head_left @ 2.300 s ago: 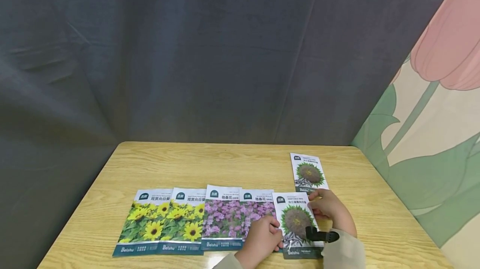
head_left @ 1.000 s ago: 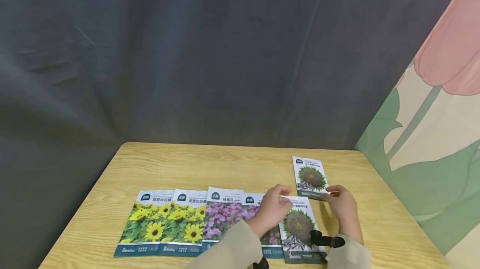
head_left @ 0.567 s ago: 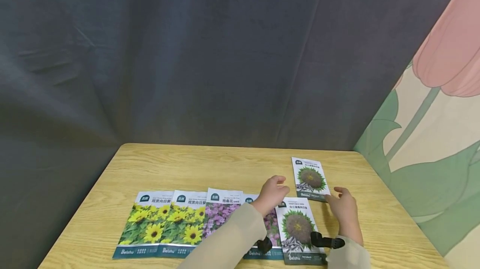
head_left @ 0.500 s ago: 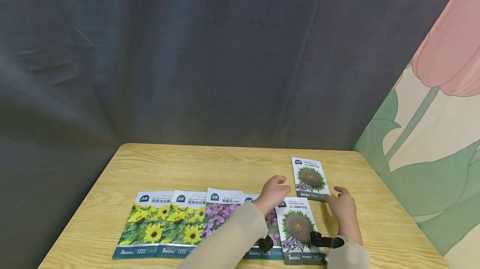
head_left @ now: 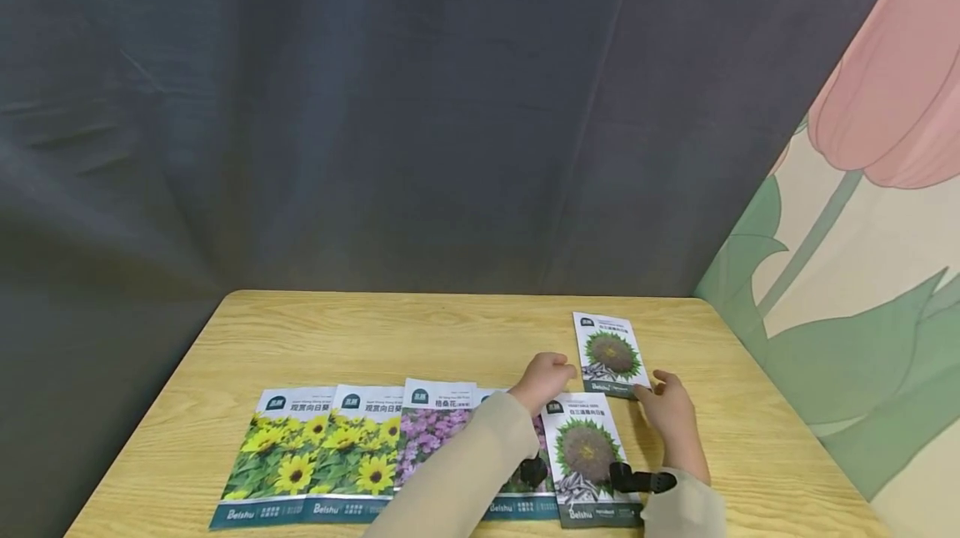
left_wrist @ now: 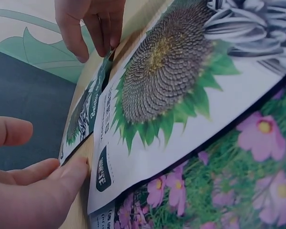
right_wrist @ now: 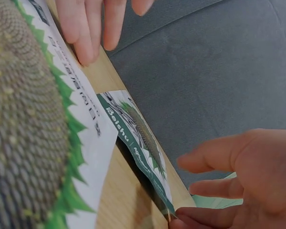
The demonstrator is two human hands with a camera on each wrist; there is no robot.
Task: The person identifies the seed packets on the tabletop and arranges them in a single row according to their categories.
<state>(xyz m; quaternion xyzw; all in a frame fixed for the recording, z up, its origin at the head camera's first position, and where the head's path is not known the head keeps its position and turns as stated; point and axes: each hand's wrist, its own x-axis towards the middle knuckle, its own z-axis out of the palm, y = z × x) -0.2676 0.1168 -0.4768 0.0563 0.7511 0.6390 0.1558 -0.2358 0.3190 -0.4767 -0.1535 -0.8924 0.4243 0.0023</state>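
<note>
A white seed packet with a brown sunflower head [head_left: 611, 353] lies at the far right of the row, turned slightly. My right hand [head_left: 671, 417] touches its lower right corner with the fingertips, the other fingers loosely spread. My left hand [head_left: 543, 379] hovers by its left edge, fingers relaxed, nothing in them. A matching sunflower-head packet [head_left: 588, 450] lies nearer, between my forearms. In the left wrist view its top edge overlaps a pink-flower packet [left_wrist: 262, 136]. The right wrist view shows the far packet [right_wrist: 133, 129] with its lower edge bowed above the wood.
To the left lie two yellow-sunflower packets [head_left: 273, 459] and a pink-flower packet [head_left: 435, 429]; my left sleeve [head_left: 465, 471] covers part of the row. The wooden table [head_left: 390, 329] meets a dark curtain [head_left: 420, 121] behind and a tulip-painted wall [head_left: 862, 313] at right.
Both hands have left the nearer sunflower-head packet and moved away from me: the right to the far packet's lower corner, the left to its left side. Over the last half second they barely move.
</note>
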